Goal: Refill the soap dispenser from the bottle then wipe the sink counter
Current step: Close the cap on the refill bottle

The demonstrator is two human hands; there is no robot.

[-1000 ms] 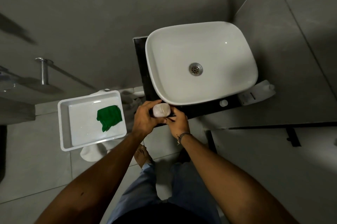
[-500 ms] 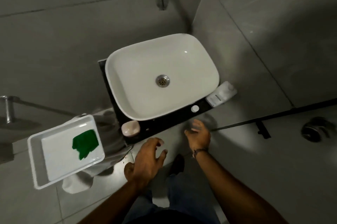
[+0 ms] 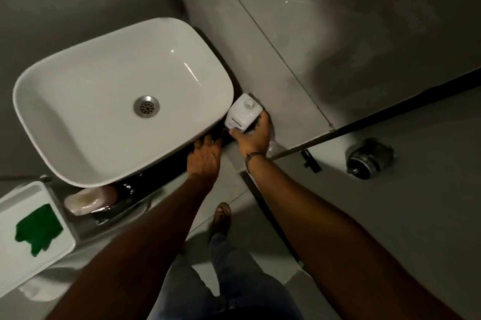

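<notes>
Hands at the right end of the sink counter (image 3: 145, 184), both of them. The right hand (image 3: 253, 137) wraps the white refill bottle (image 3: 243, 112) from the right and below, thumb on its front face, fingers curled round the far side: a firm hold. The bottle stands on the dark counter, wedged between the white basin (image 3: 78, 137) and the grey wall panel (image 3: 260, 59), its round cap facing up. It sits just beside the basin rim, and the panel is close on its other side, so there is little room there. A band shows on the right wrist.

The left hand (image 3: 205, 157) lies palm down beside it, at the basin's lower right rim. Its fingertips reach into the dark strip of counter under the rim, loosely bent. Whether they grip anything there I cannot tell; shadow hides them.

Over on the left end of the counter, well apart from both hands, sits the soap dispenser (image 3: 88, 200), pale and blurred, close under the basin's front edge. Further left, a white tray (image 3: 52, 205) carries the green cloth (image 3: 37, 231), lying crumpled and flat. Below, a foot on the floor tiles and blue trouser legs. A black rail (image 3: 377, 121) runs along the wall on the right, with a round metal fitting (image 3: 369, 158) beneath it.
</notes>
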